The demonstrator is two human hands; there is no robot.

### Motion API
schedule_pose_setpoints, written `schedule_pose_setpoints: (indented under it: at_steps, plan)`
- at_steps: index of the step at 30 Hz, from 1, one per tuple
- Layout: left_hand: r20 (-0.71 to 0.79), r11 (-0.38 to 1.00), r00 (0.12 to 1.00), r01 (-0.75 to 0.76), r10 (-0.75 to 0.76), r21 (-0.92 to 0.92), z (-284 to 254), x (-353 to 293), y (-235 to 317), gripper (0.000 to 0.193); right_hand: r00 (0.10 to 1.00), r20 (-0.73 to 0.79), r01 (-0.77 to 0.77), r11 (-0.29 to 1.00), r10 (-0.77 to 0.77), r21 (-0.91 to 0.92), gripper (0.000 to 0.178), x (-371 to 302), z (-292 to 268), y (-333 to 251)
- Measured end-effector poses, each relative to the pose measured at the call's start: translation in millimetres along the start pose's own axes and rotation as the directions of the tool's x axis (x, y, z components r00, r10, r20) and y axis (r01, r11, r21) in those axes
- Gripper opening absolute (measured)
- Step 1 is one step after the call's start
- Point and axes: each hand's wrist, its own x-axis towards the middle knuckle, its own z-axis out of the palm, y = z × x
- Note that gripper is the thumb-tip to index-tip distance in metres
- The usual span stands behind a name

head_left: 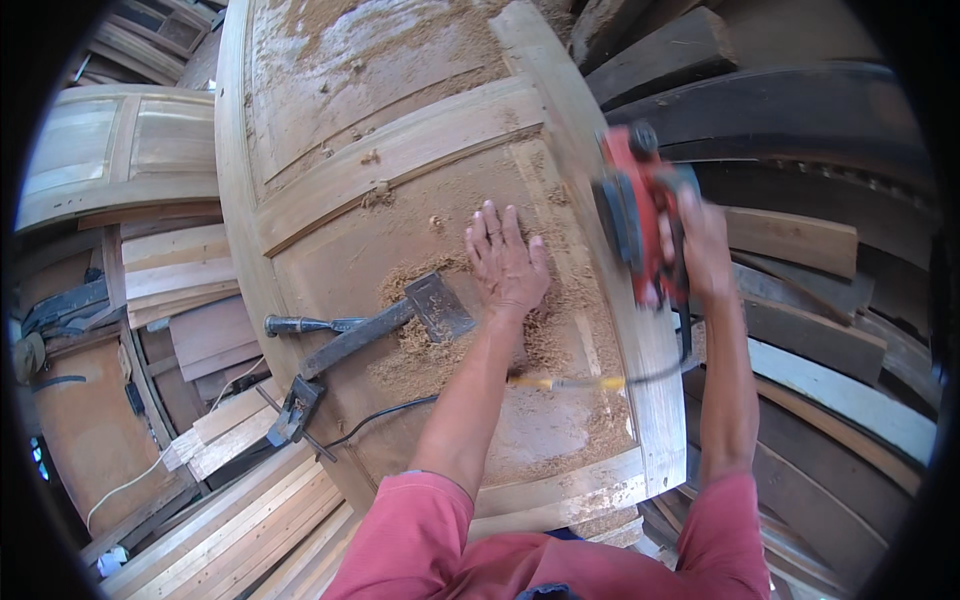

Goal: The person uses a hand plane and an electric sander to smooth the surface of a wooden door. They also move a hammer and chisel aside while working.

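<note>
A panelled wooden door [400, 150] lies flat in front of me, strewn with wood shavings [560, 350]. My left hand [507, 265] rests on a panel of it, palm down with fingers spread, holding nothing. At the door's right edge, my right hand [703, 245] grips the handle of a red and black electric hand planer [640, 215], somewhat blurred. Its dark cord [400, 405], partly wrapped in yellow, runs back across the door beneath my left arm. A dark metal bar clamp [365, 335] lies beside my left hand, its square end plate among shavings.
A tool with a dark rounded handle [300, 325] lies near the clamp on the door's left edge. Stacked boards [240, 530] fill the lower left. Dark planks [790, 110] and lighter boards [790, 240] crowd the right. Another panelled piece [120, 150] stands at the left.
</note>
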Motion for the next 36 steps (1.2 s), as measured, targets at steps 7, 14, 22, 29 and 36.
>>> schedule_pose_setpoints:
  at_steps: [7,14,22,29,36]
  plan:
    - [-0.025,0.997,1.000,0.014,-0.012,0.075,4.2,-1.5,-2.5,0.067,0.966,-0.160,-0.217,0.973,0.202,-0.080,0.057,-241.3,-70.8,68.3]
    - [-0.050,0.995,0.996,-0.069,0.072,0.070,9.5,-4.7,4.3,0.069,0.893,-0.201,-0.408,0.913,0.403,0.017,0.049,-370.2,-83.0,92.9]
    - [0.440,0.613,0.549,-0.790,0.710,-0.003,6.6,-49.2,74.7,0.076,0.881,-0.208,-0.425,0.904,0.424,0.041,0.049,-369.2,-85.6,103.2]
    - [0.450,0.597,0.562,-0.799,0.694,0.075,3.8,-42.1,62.1,0.071,0.864,-0.195,-0.469,0.883,0.465,0.031,0.042,-361.9,-89.6,92.8]
    - [0.464,0.511,0.488,-0.855,0.740,0.085,7.8,-102.4,83.8,0.069,0.893,-0.131,-0.427,0.902,0.431,0.061,0.043,-365.0,-94.0,104.2]
